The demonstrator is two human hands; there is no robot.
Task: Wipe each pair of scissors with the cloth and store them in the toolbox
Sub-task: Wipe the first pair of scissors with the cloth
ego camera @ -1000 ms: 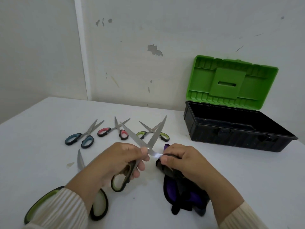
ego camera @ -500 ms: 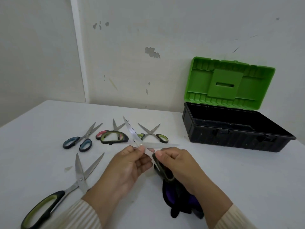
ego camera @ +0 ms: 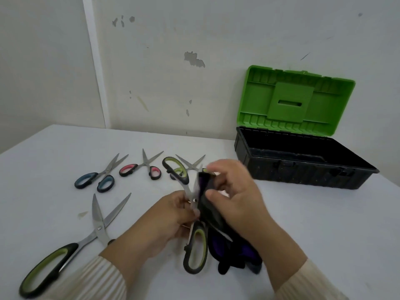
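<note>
My left hand (ego camera: pixel 171 217) grips a pair of black-and-lime scissors (ego camera: pixel 194 250) near the pivot, spread wide open; one handle loop points away, the other hangs toward me. My right hand (ego camera: pixel 233 193) pinches a black-and-purple cloth (ego camera: pixel 229 247) against the blade beside the pivot, and the cloth trails down onto the table. The toolbox (ego camera: pixel 303 169), black with a green lid, stands open at the right rear.
On the white table (ego camera: pixel 324 224) lie blue-handled scissors (ego camera: pixel 97 179), pink-handled scissors (ego camera: pixel 142 168), small lime-handled scissors (ego camera: pixel 190 165) partly behind my hands, and large black-lime scissors (ego camera: pixel 71 247) open at the front left. A wall runs close behind.
The held scissors have turned from lying crosswise to roughly lengthwise, handles now far and near. My right hand has lifted the cloth up onto the blade.
</note>
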